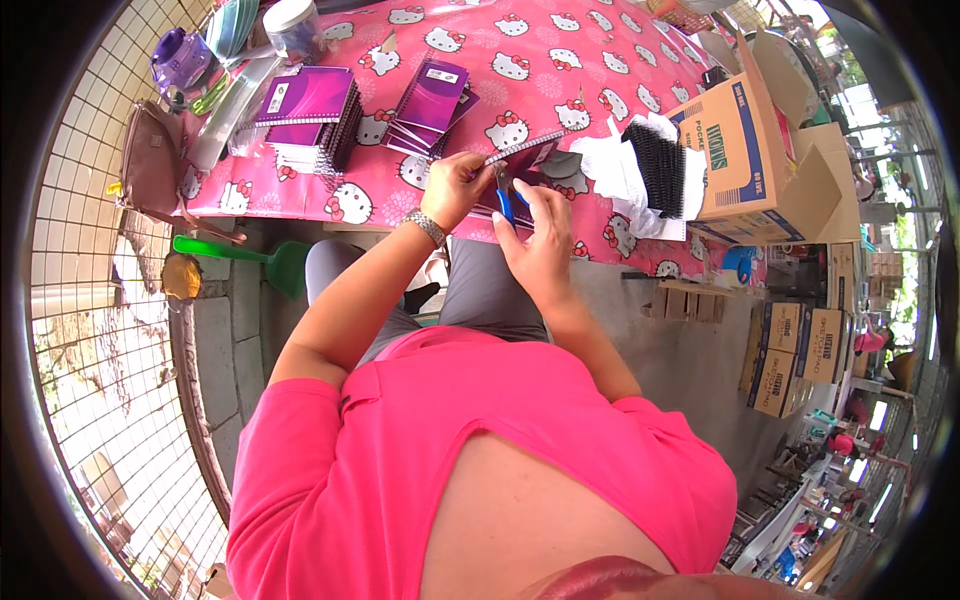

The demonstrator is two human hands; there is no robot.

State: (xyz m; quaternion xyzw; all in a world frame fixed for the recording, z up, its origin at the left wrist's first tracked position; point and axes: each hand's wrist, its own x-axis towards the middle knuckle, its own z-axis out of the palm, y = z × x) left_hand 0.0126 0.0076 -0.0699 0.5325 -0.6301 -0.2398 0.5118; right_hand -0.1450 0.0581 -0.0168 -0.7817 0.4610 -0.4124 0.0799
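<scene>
My left hand (pixel 453 192), with a watch on the wrist, pinches the near end of a purple spiral notebook (pixel 528 155) at its wire binding. In my right hand (pixel 540 240) is a pair of pliers (pixel 506 205) with blue handles, its jaws up against the end of the coil beside my left fingertips. Whether the jaws grip the wire is too small to tell. More purple covers lie partly hidden under my hands. Just beyond my left hand rests a loose stack of purple notebooks (pixel 432 95).
A taller notebook stack (pixel 310 95) stands at left, near a brown bag (pixel 152 160) and a purple jug (pixel 180 60). Black binding coils (pixel 655 170) lie on white wrapping at right, beside an open cardboard box (pixel 735 150). A pink patterned cloth (pixel 560 90) covers the table.
</scene>
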